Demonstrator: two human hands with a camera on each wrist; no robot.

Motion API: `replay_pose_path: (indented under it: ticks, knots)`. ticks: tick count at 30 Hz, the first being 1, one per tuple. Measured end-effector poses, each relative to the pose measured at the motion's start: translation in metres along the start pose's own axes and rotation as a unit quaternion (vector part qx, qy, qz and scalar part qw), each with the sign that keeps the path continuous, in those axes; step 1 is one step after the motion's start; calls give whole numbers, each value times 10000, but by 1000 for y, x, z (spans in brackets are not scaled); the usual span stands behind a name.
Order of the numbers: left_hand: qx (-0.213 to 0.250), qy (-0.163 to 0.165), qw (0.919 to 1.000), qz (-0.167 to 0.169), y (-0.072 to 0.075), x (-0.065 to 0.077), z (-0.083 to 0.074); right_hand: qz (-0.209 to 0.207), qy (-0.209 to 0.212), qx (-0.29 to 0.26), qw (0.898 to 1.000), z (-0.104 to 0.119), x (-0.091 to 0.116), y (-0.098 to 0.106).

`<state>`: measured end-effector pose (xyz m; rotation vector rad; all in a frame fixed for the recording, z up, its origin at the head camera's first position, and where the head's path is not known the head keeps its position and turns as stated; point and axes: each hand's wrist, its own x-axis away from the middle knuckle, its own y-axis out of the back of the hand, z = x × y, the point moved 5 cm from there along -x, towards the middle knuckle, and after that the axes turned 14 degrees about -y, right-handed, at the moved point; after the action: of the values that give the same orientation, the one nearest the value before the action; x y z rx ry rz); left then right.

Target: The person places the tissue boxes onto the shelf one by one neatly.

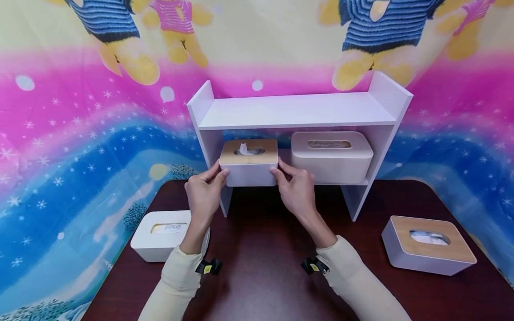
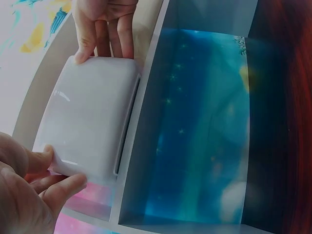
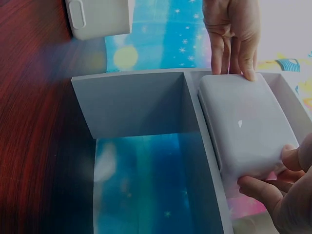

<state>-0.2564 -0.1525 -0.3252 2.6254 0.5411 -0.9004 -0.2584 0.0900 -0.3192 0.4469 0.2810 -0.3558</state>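
Note:
A white tissue box [image 1: 250,174] with a wood-look lid and a tissue poking out is held at the left part of the lower shelf. My left hand [image 1: 204,192] grips its left end, thumb on the front corner. At the right end my right hand [image 1: 298,189] holds it the same way. Both wrist views show the box's smooth white front [image 2: 92,107] at the lower shelf board, with thumbs and fingers at its two ends. Just to the right, a larger all-white tissue box [image 1: 331,167] stands on that shelf.
The white two-tier shelf [image 1: 297,111] stands at the back of the dark red-brown table [image 1: 257,276]. Another white tissue box [image 1: 154,243] is beside my left forearm. A wood-topped tissue box [image 1: 421,258] sits at the right. A printed cloth [image 1: 80,133] hangs behind.

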Motion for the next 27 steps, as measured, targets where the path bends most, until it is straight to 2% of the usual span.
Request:
replay_pose_path:
  ticks: [6,13,22,27]
  knots:
    - [-265,-163,9995,-72,-2,-4,3,-136,55,-24,9999,-1,-4,-4]
    - [-437,-308,9985,-115,-5,-9,5,-178,-121,65,9997,-5,-8,-7]
    - [-58,-214,9996,-182,-8,-11,9,-212,-225,99,9995,-5,-10,-11]
    - [71,-86,9999,-48,-9,-10,11,-105,-296,-14,9995,-6,-9,-11]
